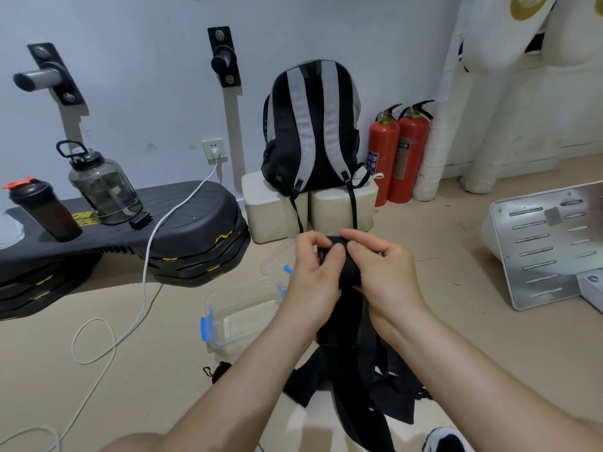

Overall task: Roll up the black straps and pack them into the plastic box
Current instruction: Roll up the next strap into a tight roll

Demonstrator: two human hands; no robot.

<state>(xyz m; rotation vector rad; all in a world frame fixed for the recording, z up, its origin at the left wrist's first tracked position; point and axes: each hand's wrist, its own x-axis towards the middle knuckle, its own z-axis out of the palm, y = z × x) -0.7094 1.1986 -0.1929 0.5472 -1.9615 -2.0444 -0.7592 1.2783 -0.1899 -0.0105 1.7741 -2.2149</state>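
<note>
Near the plastic box (216, 309), left hand (310, 278) and right hand (383, 272) grip 1 rolled black strap (350, 270).

- Black strap (346, 267): matt woven cloth, soft-looking, no sheen.
- Plastic box (212, 308): clear glossy plastic; blue plastic clips, smooth.
- Backpack (313, 125): black cloth, matt; grey shoulder bands of a coarser weave; mesh on the side.
- Fire extinguishers (399, 154): red painted metal, slight gloss.
- Slotted panel (548, 252): bare metal, brushed look, reflective.
- Step platform (189, 216): black matt plastic, ribbed top.
- Water jug (104, 190): smoky translucent plastic, glossy.
- Cable (150, 243): white, smooth sheath.
- Floor (146, 370): beige, smooth, matt.
</note>
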